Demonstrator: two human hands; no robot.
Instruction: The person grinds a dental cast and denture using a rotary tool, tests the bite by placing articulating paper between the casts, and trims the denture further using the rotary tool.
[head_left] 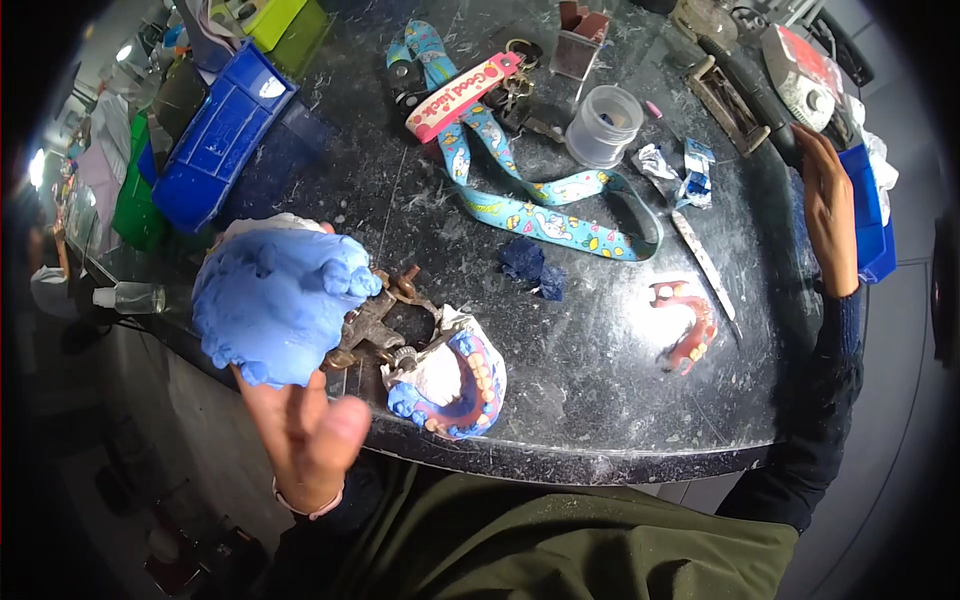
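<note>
My left hand [310, 430] is under a plaster cast covered in lumpy blue putty [275, 300], holding it up at the table's near left edge. It adjoins a brass-coloured metal dental articulator [375, 325], which is hinged open. Beside that, a white plaster cast [440, 375] bears a denture with pink base and cream teeth [478, 375], with blue material around it. My right hand [828, 195] is at the table's right edge, fingers stretched out beside a dark handle-like bar [765, 105]; its fingertips partly overlap the bar. Whether they touch is unclear.
A second pink partial denture [695, 325] and a slim white tool [705, 265] lie right of centre. Behind are a patterned blue lanyard [560, 225] with keys, a clear plastic cup [605, 125] and dark blue scraps [532, 267]. Blue bins [225, 140] stand at left.
</note>
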